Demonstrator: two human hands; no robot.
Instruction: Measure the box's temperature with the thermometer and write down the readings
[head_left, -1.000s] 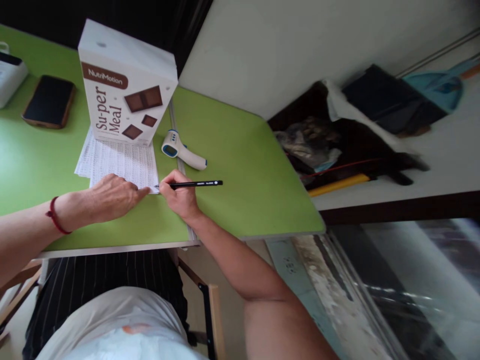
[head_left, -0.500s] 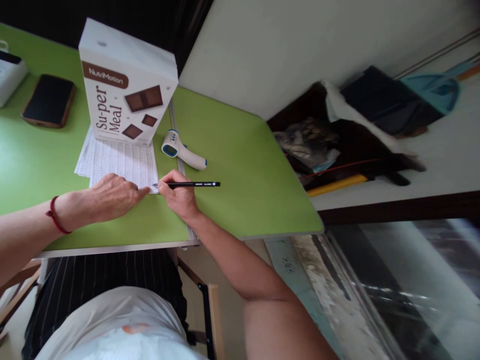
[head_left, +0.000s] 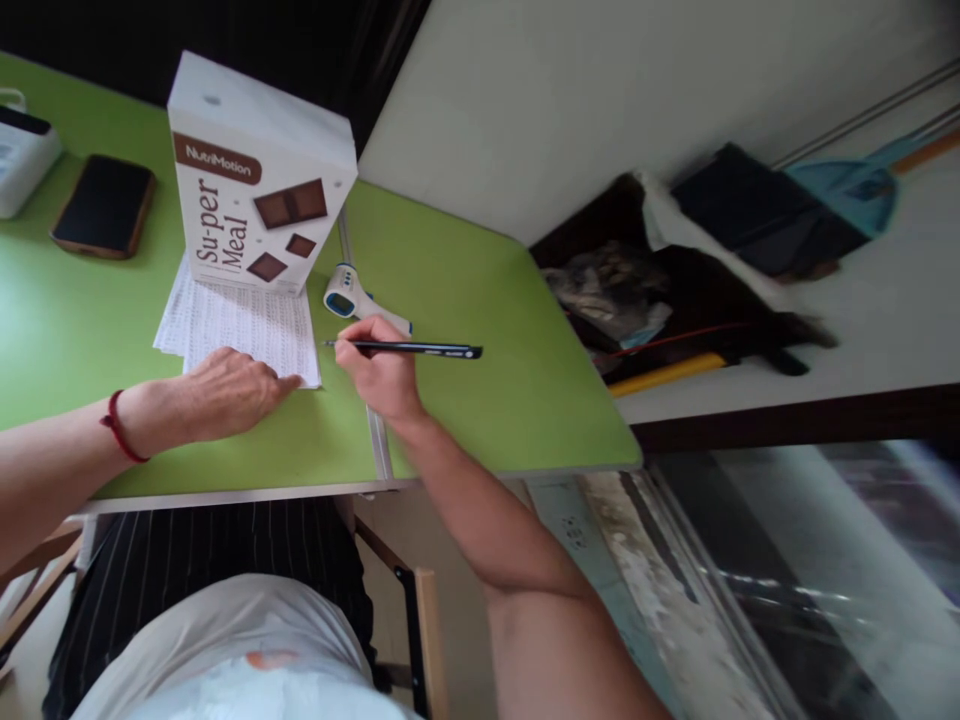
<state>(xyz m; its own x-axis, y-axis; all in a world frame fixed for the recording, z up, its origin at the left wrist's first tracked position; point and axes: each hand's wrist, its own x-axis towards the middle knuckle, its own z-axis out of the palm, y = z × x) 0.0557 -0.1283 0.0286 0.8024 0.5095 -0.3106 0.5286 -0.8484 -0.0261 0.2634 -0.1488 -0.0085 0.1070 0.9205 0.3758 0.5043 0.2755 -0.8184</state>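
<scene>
A stack of printed sheets (head_left: 251, 325), covered in small rows of characters, lies on the green table. My left hand (head_left: 232, 395) rests across the near edge of the sheets, one finger stretched out to their lower right corner. Just right of the paper, my right hand (head_left: 386, 375) grips a black pen (head_left: 446, 350) near its tip. The tip is lifted off the sheets and points left. Behind the paper a white "Su-per Meal" box (head_left: 214, 205) stands upright on its far part. A white and blue infrared thermometer (head_left: 343, 290) lies beyond my right hand, its handle partly hidden by it.
On the left side of the green table (head_left: 480, 390) lie a dark phone (head_left: 105, 205) and a white device (head_left: 26, 165). At the right, a wall shelf area holds a crumpled grey cloth (head_left: 611, 290) and a blue dustpan (head_left: 855, 195). A wooden chair arm (head_left: 431, 640) stands below.
My right hand has lifted the pen off the paper's corner and moved right and slightly away, now beside the thermometer's handle. My left hand stays on the sheets.
</scene>
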